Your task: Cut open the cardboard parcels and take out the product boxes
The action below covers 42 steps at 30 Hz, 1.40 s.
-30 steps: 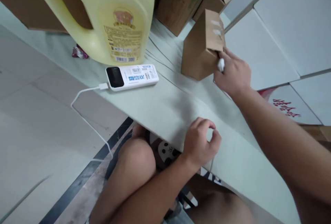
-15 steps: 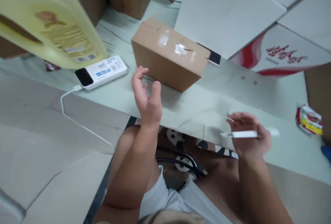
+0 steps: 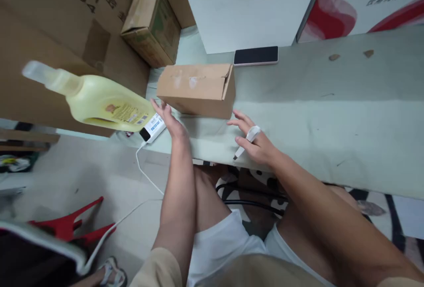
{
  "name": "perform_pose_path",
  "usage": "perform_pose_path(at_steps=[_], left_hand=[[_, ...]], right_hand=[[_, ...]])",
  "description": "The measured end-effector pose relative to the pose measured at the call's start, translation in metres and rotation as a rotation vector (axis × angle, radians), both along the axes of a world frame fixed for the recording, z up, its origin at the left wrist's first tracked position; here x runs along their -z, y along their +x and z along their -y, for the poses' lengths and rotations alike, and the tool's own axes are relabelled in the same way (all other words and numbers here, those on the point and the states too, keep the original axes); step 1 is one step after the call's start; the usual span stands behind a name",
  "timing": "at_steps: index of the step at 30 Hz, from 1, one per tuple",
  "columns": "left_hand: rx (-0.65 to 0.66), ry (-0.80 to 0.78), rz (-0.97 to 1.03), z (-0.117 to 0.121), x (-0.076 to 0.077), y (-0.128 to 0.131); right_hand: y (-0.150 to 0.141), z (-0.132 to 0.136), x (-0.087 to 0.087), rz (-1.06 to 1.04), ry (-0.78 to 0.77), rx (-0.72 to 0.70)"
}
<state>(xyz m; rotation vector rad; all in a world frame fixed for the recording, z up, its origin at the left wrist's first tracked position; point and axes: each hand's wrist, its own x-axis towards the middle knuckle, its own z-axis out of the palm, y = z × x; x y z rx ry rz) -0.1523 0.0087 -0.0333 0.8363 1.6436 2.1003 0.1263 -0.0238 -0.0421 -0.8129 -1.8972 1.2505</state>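
Note:
A small brown cardboard box (image 3: 197,89) lies on the pale green table (image 3: 324,115). My left hand (image 3: 168,121) is open, fingers stretched, just below the box's left end, close to a white power bank (image 3: 153,128). My right hand (image 3: 253,143) rests on the table edge under the box's right end. It holds a white utility knife (image 3: 247,140) between its fingers while the other fingers reach toward the box.
A big yellow detergent bottle (image 3: 99,103) stands at the left. A black phone (image 3: 255,55) lies behind the box. Larger cardboard boxes (image 3: 150,24) and white cartons (image 3: 251,4) line the back. A white cable (image 3: 145,176) hangs from the power bank. A red stool (image 3: 71,227) stands on the floor.
The view swung up and left. Both hands moved in toward the box, the left one to its left end, the right one with the knife to its right end.

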Motion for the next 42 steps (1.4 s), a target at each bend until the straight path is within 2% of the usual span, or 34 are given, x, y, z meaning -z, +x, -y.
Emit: perform_pose_path(at_steps=[3, 6, 9, 11, 13, 16, 18, 21, 25, 28, 30, 32, 34, 38, 42], left_hand=[[0.105, 0.018, 0.076, 0.003, -0.004, 0.006], [0.235, 0.020, 0.054, 0.014, -0.007, 0.035], [0.306, 0.094, -0.020, 0.019, -0.007, 0.069], [0.311, 0.155, -0.069, 0.012, -0.004, 0.082], [0.326, 0.185, -0.105, 0.000, 0.001, 0.086], [0.387, 0.189, -0.160, -0.014, 0.008, 0.085], [0.411, 0.174, -0.228, -0.012, 0.008, 0.086], [0.408, 0.112, -0.350, 0.006, 0.006, 0.098], [0.402, 0.088, -0.499, 0.033, 0.008, 0.121], [0.432, 0.115, -0.533, 0.045, 0.008, 0.135], [0.428, 0.116, -0.499, 0.048, 0.004, 0.142], [0.404, 0.110, -0.433, 0.049, -0.002, 0.147], [0.376, 0.083, -0.346, 0.049, -0.007, 0.150], [0.316, -0.027, -0.188, 0.046, -0.010, 0.148], [0.367, -0.010, -0.248, 0.044, -0.007, 0.144]], right_hand=[[0.007, -0.004, -0.001, -0.055, 0.005, 0.064], [0.017, -0.009, -0.010, -0.193, 0.059, 0.190], [0.033, -0.012, -0.019, -0.345, 0.189, 0.443], [0.046, -0.015, -0.022, -0.373, 0.238, 0.600], [0.059, -0.021, -0.024, -0.429, 0.178, 0.653], [0.078, -0.032, -0.031, -0.655, -0.045, 0.630], [0.087, -0.034, -0.047, -0.807, -0.155, 0.637], [0.095, -0.026, -0.086, -0.959, -0.149, 0.647], [0.094, -0.005, -0.139, -0.939, -0.192, 0.589], [0.080, 0.004, -0.159, -0.975, -0.247, 0.641], [0.067, 0.005, -0.161, -1.031, -0.289, 0.595], [0.054, 0.002, -0.157, -1.004, -0.359, 0.489], [0.043, -0.001, -0.150, -0.924, -0.382, 0.443], [0.031, -0.005, -0.139, -0.657, -0.322, 0.487], [0.025, -0.004, -0.135, -0.577, -0.284, 0.539]])
